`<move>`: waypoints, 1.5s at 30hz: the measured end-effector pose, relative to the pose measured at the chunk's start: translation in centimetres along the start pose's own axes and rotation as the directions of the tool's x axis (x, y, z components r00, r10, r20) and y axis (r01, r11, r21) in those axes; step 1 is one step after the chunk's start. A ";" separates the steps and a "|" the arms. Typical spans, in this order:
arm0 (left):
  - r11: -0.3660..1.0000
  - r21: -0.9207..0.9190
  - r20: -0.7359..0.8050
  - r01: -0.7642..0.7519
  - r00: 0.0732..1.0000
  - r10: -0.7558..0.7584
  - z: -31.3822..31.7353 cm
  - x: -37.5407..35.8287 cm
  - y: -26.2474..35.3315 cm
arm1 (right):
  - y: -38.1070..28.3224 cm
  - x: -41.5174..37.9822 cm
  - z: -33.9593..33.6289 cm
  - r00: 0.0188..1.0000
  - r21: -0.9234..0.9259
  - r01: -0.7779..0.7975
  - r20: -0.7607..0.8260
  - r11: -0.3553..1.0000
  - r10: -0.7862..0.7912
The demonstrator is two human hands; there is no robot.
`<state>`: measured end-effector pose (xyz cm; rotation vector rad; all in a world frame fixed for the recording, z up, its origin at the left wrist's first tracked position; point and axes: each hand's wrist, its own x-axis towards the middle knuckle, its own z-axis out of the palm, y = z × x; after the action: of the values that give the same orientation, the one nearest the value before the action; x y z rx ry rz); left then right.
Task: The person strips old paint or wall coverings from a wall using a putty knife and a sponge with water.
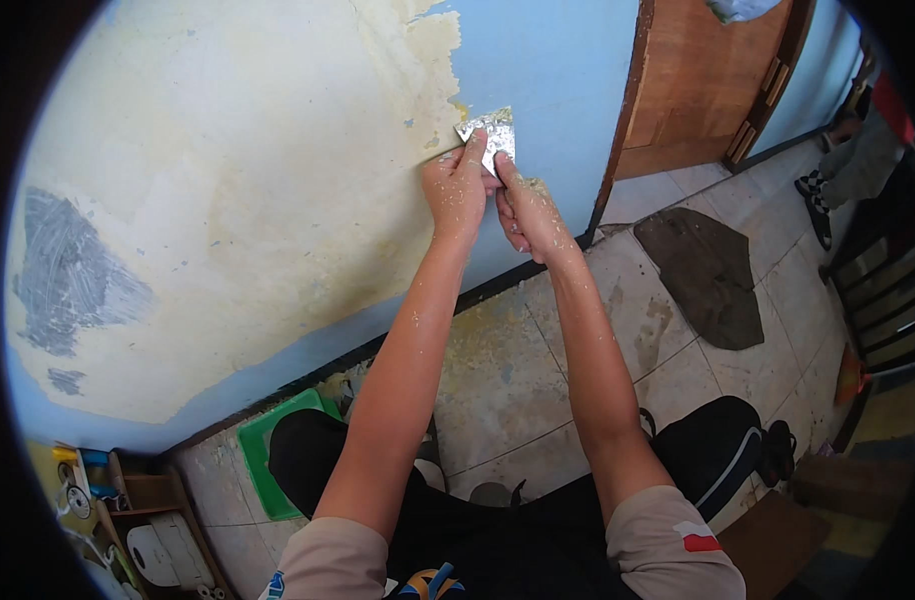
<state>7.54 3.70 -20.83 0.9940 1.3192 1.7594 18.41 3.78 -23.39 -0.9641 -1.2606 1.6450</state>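
Both hands hold a flat metal scraper against the wall, where blue paint meets the bare cream patch. My left hand is closed around its lower left side, thumb laid on the blade. On the right side, my right hand grips it with its thumb pressed to the metal. The blade is speckled with paint flakes, and its handle is hidden by my fingers. Pale flakes also stick to both hands and forearms.
Below the wall, a green tray stands beside my knee. A brown cloth lies on the tiled floor. The wooden door is to the right, with another person's foot beyond it. A small shelf stands lower left.
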 end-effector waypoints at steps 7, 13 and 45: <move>0.998 -0.063 0.006 0.001 1.000 -0.001 -0.1 -0.3 -0.7 | -0.2 -0.7 0.2 0.998 -0.003 0.023 -0.051 1.000 -0.023; 0.999 -0.043 -0.005 0.001 1.000 -0.001 -0.4 -0.2 -1.1 | 0.0 -0.8 0.1 1.000 0.016 -0.027 0.005 1.000 0.027; 0.991 -0.136 -0.005 0.001 1.000 -0.002 -0.5 0.0 -0.5 | -0.7 -1.4 1.6 0.997 -0.001 -0.046 -0.056 0.999 0.046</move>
<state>7.19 3.58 -21.45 0.9123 1.1853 1.8258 17.57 2.09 -22.23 -1.0403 -1.2114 1.6405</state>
